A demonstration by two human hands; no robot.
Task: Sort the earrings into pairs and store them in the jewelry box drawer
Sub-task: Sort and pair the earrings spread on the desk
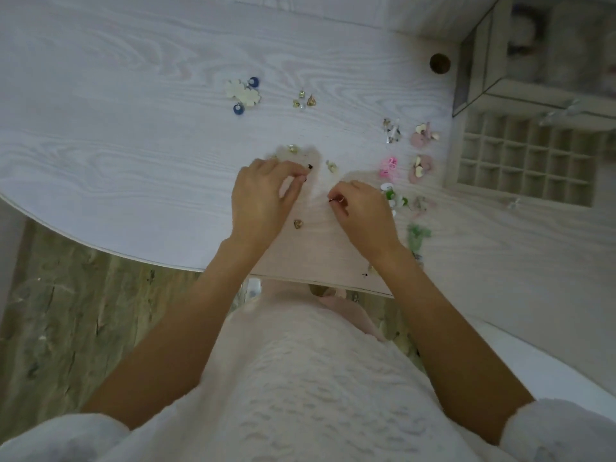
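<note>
Pinching small dark earring (310,167) at centre frame: left hand (263,198). Right hand (361,211) just right of it, pinching thin ring earring (336,200). Drawer (523,158) lies right of centre, upper half, nearer right hand; other earrings scattered on table (133,128) between.

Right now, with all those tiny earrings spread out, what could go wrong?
1. A small dark piece lies right by the table edge, beside the right forearm; a nudge might knock it off.
2. The gold heart stud sits between both wrists and could be swept aside.
3. The drawer has many small cells, so mates might get split.
</note>
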